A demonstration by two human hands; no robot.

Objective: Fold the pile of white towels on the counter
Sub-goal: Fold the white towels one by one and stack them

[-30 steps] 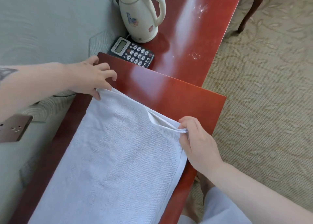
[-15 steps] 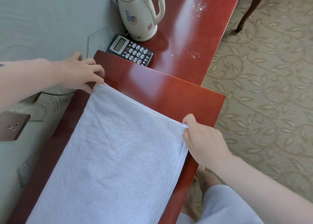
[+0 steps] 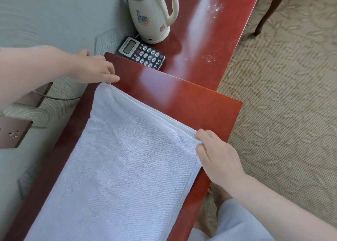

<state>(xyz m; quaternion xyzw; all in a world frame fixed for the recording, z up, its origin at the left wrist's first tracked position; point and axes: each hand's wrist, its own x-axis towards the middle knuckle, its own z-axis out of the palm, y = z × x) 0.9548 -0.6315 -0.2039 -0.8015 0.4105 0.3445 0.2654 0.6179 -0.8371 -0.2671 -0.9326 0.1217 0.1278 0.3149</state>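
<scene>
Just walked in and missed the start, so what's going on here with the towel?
A person is folding a white towel laid flat along a red wooden counter. The left hand pinches its far left corner and the right hand grips the far right corner, with the far edges lined up. A kettle and a phone sit beyond the towel.

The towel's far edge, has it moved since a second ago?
Yes. The towel edge, pinched by the left hand and right hand, lies flatter and straighter, its loose fold gone, slightly nearer the phone.
</scene>
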